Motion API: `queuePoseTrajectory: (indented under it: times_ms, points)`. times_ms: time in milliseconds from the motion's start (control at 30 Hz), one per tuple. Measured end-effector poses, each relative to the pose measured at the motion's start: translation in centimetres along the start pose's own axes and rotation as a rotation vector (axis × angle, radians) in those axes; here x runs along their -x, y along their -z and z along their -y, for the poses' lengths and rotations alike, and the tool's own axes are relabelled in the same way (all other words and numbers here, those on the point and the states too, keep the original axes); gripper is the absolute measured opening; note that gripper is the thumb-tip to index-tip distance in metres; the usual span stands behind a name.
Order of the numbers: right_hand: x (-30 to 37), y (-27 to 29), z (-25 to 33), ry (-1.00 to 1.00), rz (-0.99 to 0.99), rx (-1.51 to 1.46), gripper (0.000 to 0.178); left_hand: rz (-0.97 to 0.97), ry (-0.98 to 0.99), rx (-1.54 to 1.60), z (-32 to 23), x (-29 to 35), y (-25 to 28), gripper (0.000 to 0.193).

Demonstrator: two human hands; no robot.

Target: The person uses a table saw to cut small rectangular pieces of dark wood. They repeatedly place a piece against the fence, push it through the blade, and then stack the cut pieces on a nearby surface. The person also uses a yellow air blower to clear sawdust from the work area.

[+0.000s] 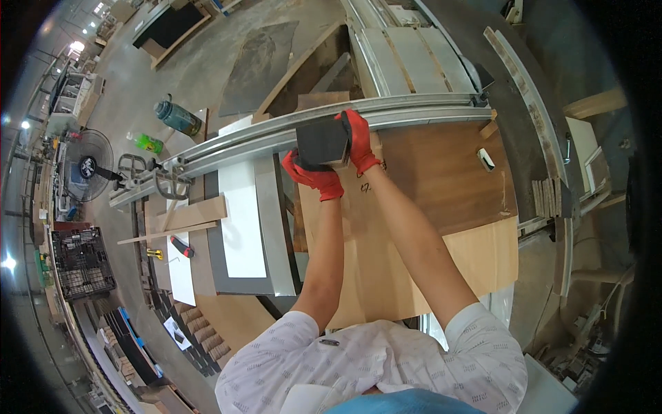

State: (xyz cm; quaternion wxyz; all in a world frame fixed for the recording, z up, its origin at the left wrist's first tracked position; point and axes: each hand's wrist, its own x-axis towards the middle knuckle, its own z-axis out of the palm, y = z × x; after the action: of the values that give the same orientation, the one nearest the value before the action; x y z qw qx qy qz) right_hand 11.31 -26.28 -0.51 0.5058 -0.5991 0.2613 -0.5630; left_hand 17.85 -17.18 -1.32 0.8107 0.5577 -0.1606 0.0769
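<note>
Between my two red-gloved hands is a dark rectangular block (322,142) with light edges low on its near side; it may be a stack of small boards, but I cannot tell. My left hand (314,176) is closed round its near left corner. Along its right side my right hand (357,141) grips, fingers over the far corner. The block is held over a long metal rail (414,110) and the end of a cardboard-coloured sheet (358,255). Beside my right forearm lies a brown wood panel (441,176).
Left of the rail stand a large blue bottle (181,119) and a green bottle (146,143). White sheets (241,221), wood strips (189,212), a red and black knife-like tool (181,247) and a yellow tape measure (155,254) lie left. A fan (87,167) stands farther off.
</note>
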Motion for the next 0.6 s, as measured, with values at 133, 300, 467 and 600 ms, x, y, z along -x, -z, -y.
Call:
queuePoseTrajectory:
  times_ms: [133,300,467,600]
  points:
    - [-1.2,-0.3,-0.3,0.049,0.001,0.076,0.038,-0.019,0.034,0.112,0.5,0.0,-0.1,0.022]
    - [-1.8,-0.2,-1.8,0.15,-0.02,0.187,0.033,-0.006,0.045,0.084,-0.5,-0.2,-0.8,0.02]
    - [-2.0,2.0,-2.3,-0.033,0.039,0.065,0.028,0.092,0.083,0.069,-1.1,0.0,-0.6,0.022]
    - [0.8,4.3,3.4,-0.021,-0.116,0.066,0.035,0.205,0.009,-0.075,1.3,-1.8,6.1,0.025]
